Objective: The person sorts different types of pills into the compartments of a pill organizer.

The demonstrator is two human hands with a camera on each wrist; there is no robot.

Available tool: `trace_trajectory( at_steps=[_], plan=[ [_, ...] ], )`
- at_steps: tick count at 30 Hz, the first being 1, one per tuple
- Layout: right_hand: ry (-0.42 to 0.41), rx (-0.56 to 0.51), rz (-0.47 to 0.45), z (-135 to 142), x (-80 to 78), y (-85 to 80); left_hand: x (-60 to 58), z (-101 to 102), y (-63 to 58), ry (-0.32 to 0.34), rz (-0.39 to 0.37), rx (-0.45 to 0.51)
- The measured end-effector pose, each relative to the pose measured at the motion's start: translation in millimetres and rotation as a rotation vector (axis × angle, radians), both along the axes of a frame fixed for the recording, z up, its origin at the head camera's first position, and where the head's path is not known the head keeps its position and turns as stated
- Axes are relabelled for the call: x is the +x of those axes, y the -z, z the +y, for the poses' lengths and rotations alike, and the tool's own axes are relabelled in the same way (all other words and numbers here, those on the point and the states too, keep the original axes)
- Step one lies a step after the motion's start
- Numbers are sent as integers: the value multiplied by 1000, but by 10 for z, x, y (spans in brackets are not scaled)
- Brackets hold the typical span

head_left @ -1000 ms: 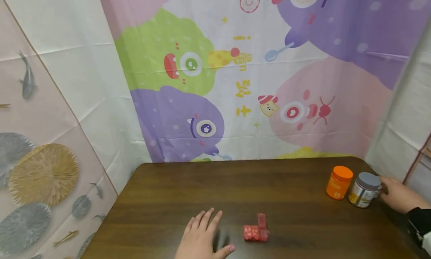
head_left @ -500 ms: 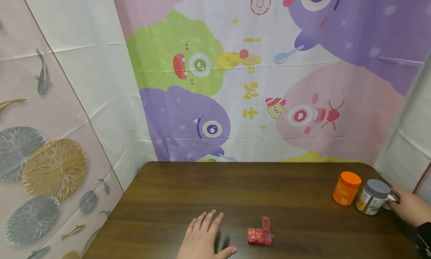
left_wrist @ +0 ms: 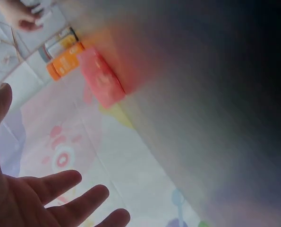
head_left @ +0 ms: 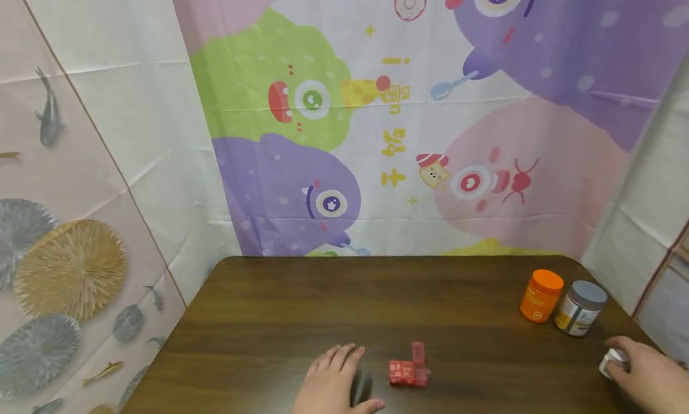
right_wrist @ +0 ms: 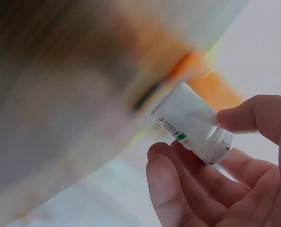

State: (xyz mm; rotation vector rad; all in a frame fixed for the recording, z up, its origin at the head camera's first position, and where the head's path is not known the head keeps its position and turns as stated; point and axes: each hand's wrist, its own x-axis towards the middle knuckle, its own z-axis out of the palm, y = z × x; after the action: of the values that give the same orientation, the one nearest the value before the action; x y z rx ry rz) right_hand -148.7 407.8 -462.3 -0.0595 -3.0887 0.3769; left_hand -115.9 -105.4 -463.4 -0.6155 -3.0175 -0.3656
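My right hand (head_left: pixel 648 372) grips a small white pill bottle (right_wrist: pixel 190 118) between thumb and fingers, at the table's right side. In the right wrist view the bottle is tilted, with small print and a green mark on its label. My left hand (head_left: pixel 336 381) is at the front of the table with its fingers spread, holding nothing. Just to its right lies a red translucent pill organizer (head_left: pixel 406 372) with one lid standing up. Small pieces seem to show inside its closed compartments. The left wrist view shows the same organizer (left_wrist: pixel 101 78) beyond the fingers.
An orange jar (head_left: pixel 540 296) and a grey-lidded jar (head_left: pixel 581 308) stand close together at the back right of the brown table (head_left: pixel 377 300). A cartoon-print cloth (head_left: pixel 387 222) hangs behind the table, and pale cloths hang at both sides.
My right hand has brought the white bottle from behind the grey-lidded jar toward the table's front right. The left hand stays near the organizer, its fingers slightly more bent.
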Motion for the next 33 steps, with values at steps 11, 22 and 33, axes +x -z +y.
trace_trajectory(
  at_steps=[11,22,33],
  plan=[
    [-376,-185,-30,-1972,219,-253,-4,361,-30,142,-9,7],
    [-643,-283,57,-2703,267,-226,-7,541,-15,211,17,178],
    [-659,-352,51,-2806,279,-206,-30,515,-25,186,-60,346]
  ],
)
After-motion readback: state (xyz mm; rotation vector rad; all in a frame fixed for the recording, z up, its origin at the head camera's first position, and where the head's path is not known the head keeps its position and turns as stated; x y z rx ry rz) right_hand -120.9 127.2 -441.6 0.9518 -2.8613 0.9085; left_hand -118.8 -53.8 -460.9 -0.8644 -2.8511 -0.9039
